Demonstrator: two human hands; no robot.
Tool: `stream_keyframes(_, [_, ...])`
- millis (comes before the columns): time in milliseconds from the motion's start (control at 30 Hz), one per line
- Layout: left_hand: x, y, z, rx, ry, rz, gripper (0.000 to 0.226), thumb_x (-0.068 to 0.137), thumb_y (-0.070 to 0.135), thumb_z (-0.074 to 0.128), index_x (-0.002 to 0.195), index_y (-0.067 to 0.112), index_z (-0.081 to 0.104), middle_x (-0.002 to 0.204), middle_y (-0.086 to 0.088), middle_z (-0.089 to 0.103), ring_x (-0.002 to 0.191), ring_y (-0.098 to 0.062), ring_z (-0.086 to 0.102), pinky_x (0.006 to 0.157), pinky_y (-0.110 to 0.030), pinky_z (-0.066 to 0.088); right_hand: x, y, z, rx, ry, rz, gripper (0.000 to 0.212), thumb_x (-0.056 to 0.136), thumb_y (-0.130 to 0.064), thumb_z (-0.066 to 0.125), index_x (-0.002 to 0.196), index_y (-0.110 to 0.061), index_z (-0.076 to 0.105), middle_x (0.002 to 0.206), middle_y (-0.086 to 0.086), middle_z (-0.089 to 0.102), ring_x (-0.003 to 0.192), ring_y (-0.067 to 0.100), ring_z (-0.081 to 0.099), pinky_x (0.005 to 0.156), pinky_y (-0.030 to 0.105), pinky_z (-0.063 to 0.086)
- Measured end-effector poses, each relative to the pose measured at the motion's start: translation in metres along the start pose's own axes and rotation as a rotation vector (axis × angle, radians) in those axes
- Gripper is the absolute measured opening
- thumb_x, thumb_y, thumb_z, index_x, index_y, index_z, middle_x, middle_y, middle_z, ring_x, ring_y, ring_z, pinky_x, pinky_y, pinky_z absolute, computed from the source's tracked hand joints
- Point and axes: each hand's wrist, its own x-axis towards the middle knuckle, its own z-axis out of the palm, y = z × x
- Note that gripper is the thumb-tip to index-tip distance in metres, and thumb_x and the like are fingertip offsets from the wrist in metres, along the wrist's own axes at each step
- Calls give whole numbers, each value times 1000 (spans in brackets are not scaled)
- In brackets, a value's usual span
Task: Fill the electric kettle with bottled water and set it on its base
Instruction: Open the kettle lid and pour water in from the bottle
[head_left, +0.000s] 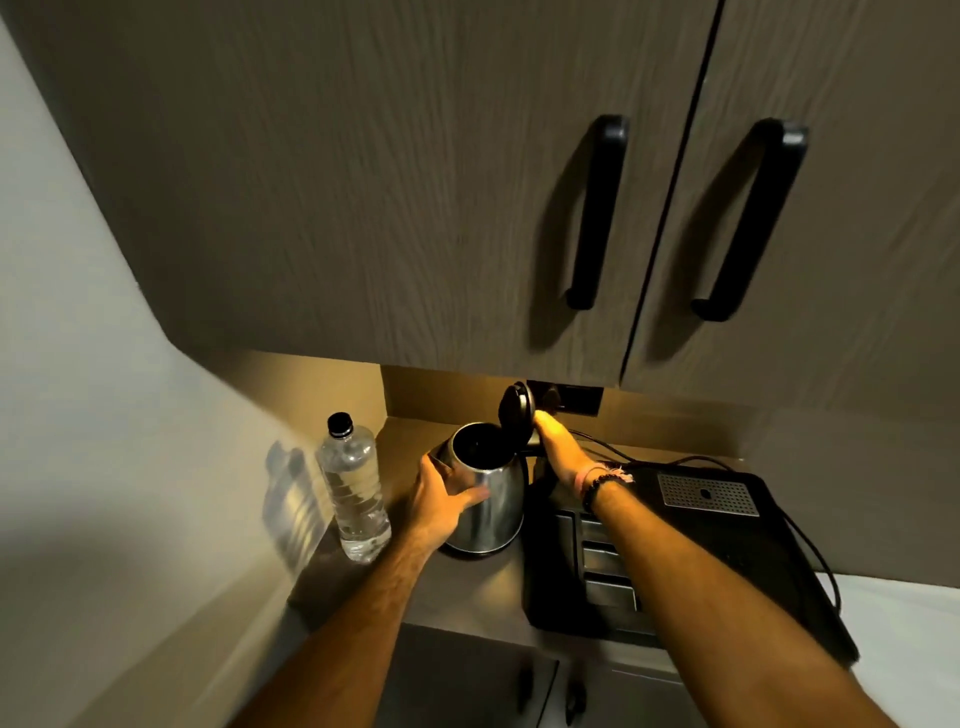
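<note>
Kettle (493, 514), one, open-lidded, left grip (441, 499) around body, right grip (558, 441) around handle; one bottle (356, 488) beside.

Black tray (753, 551) below wooden cabinets (415, 182)

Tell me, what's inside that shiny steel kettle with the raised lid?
Only a dark interior shows in the shiny steel kettle; shadow hides its bottom and any water.

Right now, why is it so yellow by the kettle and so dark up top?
Head view: warm light falls below the cupboard doors onto the kettle and bottle; the bottle casts a rippled shadow on the wall; the doors above are dim and look blurred.
</note>
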Motion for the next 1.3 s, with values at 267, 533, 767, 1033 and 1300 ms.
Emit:
stream_keyframes(267, [13, -30, -20, 12, -15, -67, 104, 69, 25, 90, 148, 11, 24, 152, -14, 40, 138, -33, 40, 111, -47, 37, 13, 15, 31, -433, -58, -77, 60, 92, -43, 26, 124, -3, 56, 126, 20, 54, 119, 34, 50, 107, 49, 38])
stream_keyframes(533, [11, -22, -24, 242, 84, 11, 125, 62, 37, 92, 156, 15, 13, 154, -17, 38, 139, -39, 37, 110, -52, 37, 19, 16, 31, -668, -71, -80, 41, 103, -32, 31, 136, -11, 46, 140, 18, 49, 125, 40, 47, 107, 55, 37])
stream_keyframes(767, [-1, -2, -30, 765, 29, 249, 116, 74, 53, 78, 157, 13, 8, 164, -20, 8, 149, -37, 18, 117, -45, 26, 22, 13, 23, -1026, -39, 19, 60, 103, -47, 27, 157, -32, 7, 165, 12, 12, 151, 39, 5, 117, 64, 9])
stream_keyframes(1033, [-24, 34, -71, 804, 701, 687, 29, 100, 24, 53, 117, 6, 67, 126, -18, 62, 114, -32, 59, 88, -45, 50, 12, 0, 16, -1119, 6, 88, 59, 98, -66, 11, 151, -48, -6, 164, 4, -19, 149, 31, -22, 109, 69, -12])
stream_keyframes(1300, [-15, 50, -113, 621, 554, 348, 31, 98, 8, 54, 127, 0, 62, 137, -20, 59, 121, -37, 59, 97, -47, 49, 8, -7, 19, -1192, 28, 58, 57, 102, -57, 13, 154, -43, -5, 164, 6, -19, 148, 30, -24, 112, 63, -13])
